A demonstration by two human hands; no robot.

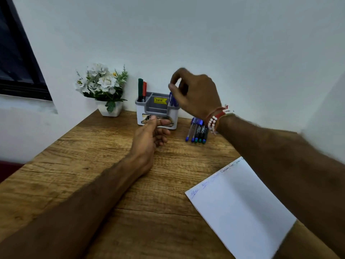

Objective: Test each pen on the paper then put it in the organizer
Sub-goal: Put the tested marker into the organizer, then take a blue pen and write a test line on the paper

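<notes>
A grey and white organizer (pixel 143 116) stands at the back of the wooden desk. Its left compartment holds a green marker (pixel 140 88) and a red marker (pixel 144 90). My right hand (pixel 197 94) hovers over the right compartment, thumb and forefinger pinched at the top of a blue pen (pixel 173 100) that stands inside it. My left hand (pixel 149 137) rests on the desk against the organizer's front, fingers loosely curled, holding nothing. A row of blue pens and dark markers (pixel 197 130) lies right of the organizer. The white paper (pixel 240 208) with scribbles along its top edge lies at the near right.
A white pot of artificial white flowers (pixel 104 90) stands left of the organizer, against the wall. A dark window frame (pixel 20 58) fills the upper left. The desk (pixel 93 146) meets the white wall at the back and drops off on the left.
</notes>
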